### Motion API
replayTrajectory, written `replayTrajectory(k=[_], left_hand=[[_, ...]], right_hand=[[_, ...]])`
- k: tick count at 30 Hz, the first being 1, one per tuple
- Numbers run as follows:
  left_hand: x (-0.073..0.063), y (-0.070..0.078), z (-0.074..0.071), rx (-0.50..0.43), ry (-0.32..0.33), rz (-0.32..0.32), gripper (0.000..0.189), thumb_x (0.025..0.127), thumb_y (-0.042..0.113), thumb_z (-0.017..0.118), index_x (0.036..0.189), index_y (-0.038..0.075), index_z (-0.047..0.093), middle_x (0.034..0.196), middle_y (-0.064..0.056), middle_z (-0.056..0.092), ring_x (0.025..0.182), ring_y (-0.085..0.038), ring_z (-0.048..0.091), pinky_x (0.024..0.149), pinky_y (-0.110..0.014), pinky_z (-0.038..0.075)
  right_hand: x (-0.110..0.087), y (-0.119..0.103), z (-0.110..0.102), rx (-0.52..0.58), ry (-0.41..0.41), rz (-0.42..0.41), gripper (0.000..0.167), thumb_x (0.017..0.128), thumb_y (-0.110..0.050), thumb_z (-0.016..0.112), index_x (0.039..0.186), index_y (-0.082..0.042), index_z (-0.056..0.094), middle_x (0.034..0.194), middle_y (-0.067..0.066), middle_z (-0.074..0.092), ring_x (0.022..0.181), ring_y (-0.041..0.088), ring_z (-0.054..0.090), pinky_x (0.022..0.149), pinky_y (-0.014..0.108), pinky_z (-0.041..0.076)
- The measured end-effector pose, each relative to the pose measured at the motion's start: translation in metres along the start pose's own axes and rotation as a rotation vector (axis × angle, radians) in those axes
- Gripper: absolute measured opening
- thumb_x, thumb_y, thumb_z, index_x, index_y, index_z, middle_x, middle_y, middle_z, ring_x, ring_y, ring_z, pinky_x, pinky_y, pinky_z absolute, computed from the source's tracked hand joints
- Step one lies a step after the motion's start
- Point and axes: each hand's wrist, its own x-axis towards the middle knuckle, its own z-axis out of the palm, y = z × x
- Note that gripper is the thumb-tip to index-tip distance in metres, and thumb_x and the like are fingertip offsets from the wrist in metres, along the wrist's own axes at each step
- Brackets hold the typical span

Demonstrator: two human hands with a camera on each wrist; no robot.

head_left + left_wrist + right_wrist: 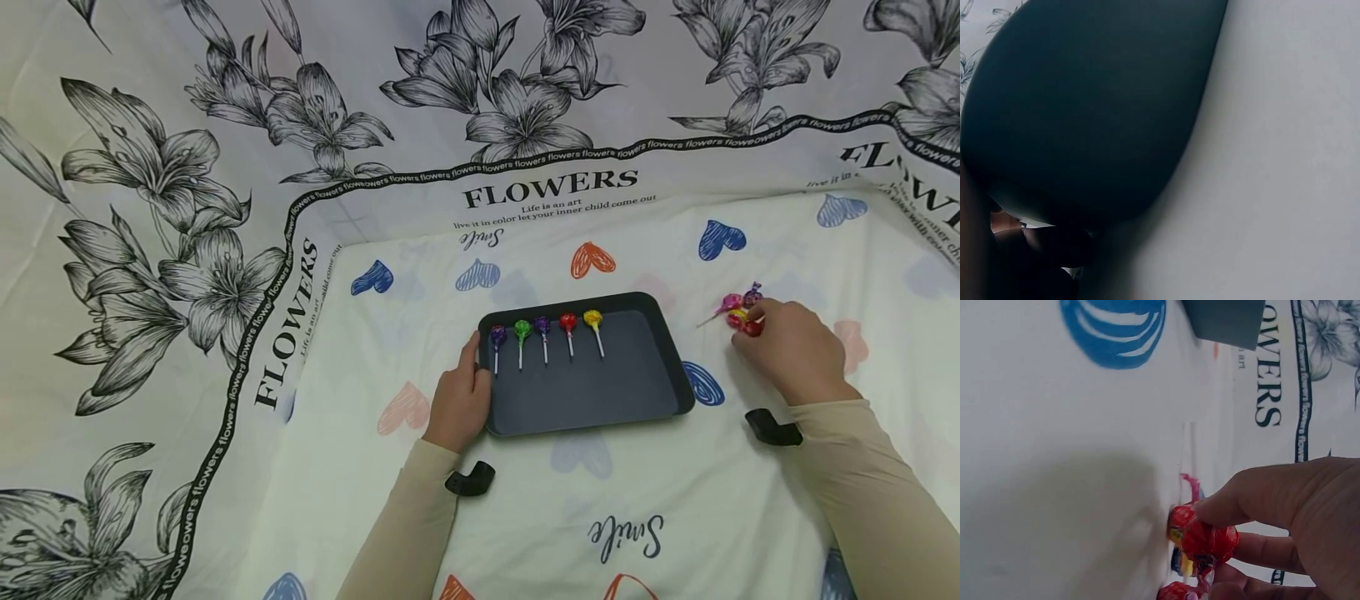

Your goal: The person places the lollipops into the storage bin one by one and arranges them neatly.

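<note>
My left hand point(456, 408) holds the left edge of a dark grey tray point(592, 392), one finger lying along the rim. In the left wrist view the tray's dark side point(1091, 112) hides most of that hand. Several wrapped lollipops stand in a row along the tray's far side, from a purple lollipop point(498, 335) at the left to a yellow lollipop point(593, 319). Right of the tray, my right hand point(798, 350) pinches a red lollipop point(1210, 540) between thumb and fingers. Beside it lie a pink lollipop point(731, 302) and a purple lollipop point(752, 293), with others partly hidden.
A white cloth point(495, 517) with printed hearts and lettering lies under everything. Its border of black flower drawings point(217, 275) runs along the left and far sides. Black wrist mounts point(471, 479) sit at both cuffs.
</note>
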Motion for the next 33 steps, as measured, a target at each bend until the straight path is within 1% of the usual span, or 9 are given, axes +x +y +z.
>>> replayTrajectory(k=[7, 10, 15, 20, 25, 29, 33], left_hand=[[0.0, 0.0, 0.0, -0.01, -0.005, -0.01, 0.063, 0.102, 0.016, 0.042, 0.164, 0.01, 0.036, 0.063, 0.0, 0.046, 0.05, -0.015, 0.035, 0.051, -0.034, 0.03], [-0.001, 0.0, 0.0, -0.012, -0.005, -0.013, 0.063, 0.102, 0.016, 0.042, 0.164, 0.01, 0.036, 0.063, 0.0, 0.046, 0.05, -0.015, 0.035, 0.051, -0.033, 0.03], [-0.001, -0.001, 0.0, -0.013, -0.009, -0.011, 0.063, 0.102, 0.016, 0.042, 0.164, 0.01, 0.036, 0.063, 0.0, 0.046, 0.05, -0.015, 0.036, 0.051, -0.033, 0.03], [0.0, 0.0, 0.0, -0.011, -0.01, -0.001, 0.063, 0.102, 0.016, 0.042, 0.164, 0.011, 0.036, 0.063, 0.0, 0.046, 0.05, -0.015, 0.035, 0.051, -0.033, 0.03], [0.0, -0.001, -0.001, -0.003, -0.01, -0.001, 0.064, 0.102, 0.016, 0.042, 0.165, 0.011, 0.036, 0.063, 0.001, 0.046, 0.05, -0.015, 0.035, 0.051, -0.034, 0.03], [-0.001, -0.001, -0.001, 0.0, -0.005, 0.006, 0.064, 0.101, 0.016, 0.042, 0.165, 0.011, 0.036, 0.063, 0.001, 0.046, 0.049, -0.014, 0.034, 0.051, -0.033, 0.03], [0.0, -0.001, -0.001, -0.006, -0.004, 0.013, 0.064, 0.101, 0.015, 0.042, 0.164, 0.01, 0.036, 0.063, 0.001, 0.045, 0.049, -0.014, 0.034, 0.051, -0.033, 0.029]], right_hand=[[-0.001, -0.017, -0.006, 0.007, 0.015, 0.006, 0.049, 0.092, -0.03, 0.067, 0.119, 0.011, 0.064, 0.09, 0.025, 0.07, 0.079, 0.038, 0.06, 0.051, 0.04, 0.042], [0.0, -0.025, -0.007, 0.011, 0.013, 0.005, 0.049, 0.092, -0.031, 0.066, 0.117, 0.011, 0.065, 0.093, 0.027, 0.07, 0.079, 0.039, 0.061, 0.051, 0.04, 0.043], [0.002, -0.036, -0.007, 0.01, 0.014, 0.0, 0.046, 0.095, -0.034, 0.064, 0.111, 0.008, 0.069, 0.097, 0.028, 0.071, 0.08, 0.039, 0.061, 0.049, 0.039, 0.045], [0.005, -0.045, -0.009, 0.017, 0.022, -0.023, 0.048, 0.097, -0.039, 0.064, 0.106, 0.007, 0.072, 0.091, 0.023, 0.071, 0.076, 0.036, 0.061, 0.048, 0.038, 0.044], [0.007, -0.054, -0.011, 0.033, 0.039, -0.051, 0.05, 0.096, -0.044, 0.065, 0.101, 0.005, 0.074, 0.082, 0.016, 0.071, 0.072, 0.032, 0.059, 0.049, 0.037, 0.042], [0.008, -0.062, -0.011, 0.032, 0.04, -0.061, 0.05, 0.096, -0.045, 0.065, 0.1, 0.004, 0.075, 0.082, 0.014, 0.072, 0.073, 0.032, 0.06, 0.051, 0.038, 0.042], [0.01, -0.07, -0.011, 0.03, 0.037, -0.075, 0.05, 0.096, -0.046, 0.065, 0.099, 0.003, 0.075, 0.084, 0.015, 0.072, 0.075, 0.032, 0.061, 0.052, 0.039, 0.042]])
